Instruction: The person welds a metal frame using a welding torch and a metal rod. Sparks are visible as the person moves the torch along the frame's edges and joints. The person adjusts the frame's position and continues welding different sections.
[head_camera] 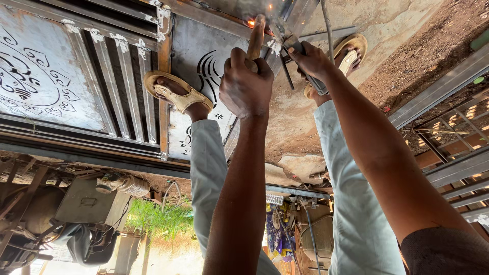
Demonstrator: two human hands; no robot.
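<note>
I see my left hand (pixel 246 84) closed in a fist around a wooden handle (pixel 255 38), the fingers pressed together on it, and the handle points to a small orange glowing spot (pixel 250 23) on the metal gate panel (pixel 51 76). My right hand (pixel 311 61) grips a dark metal tool (pixel 300 56) with the fingers wrapped tight around it, its tip just beside the same spot. The panel lies flat on the ground (it has cut curly patterns and vertical bars). My two feet in tan sandals stand near the work: the left sandal (pixel 175 94) on the panel, the right sandal (pixel 349 53) on the sandy ground (pixel 407 51). Metal frames (pixel 448 147) lie at the right side.
</note>
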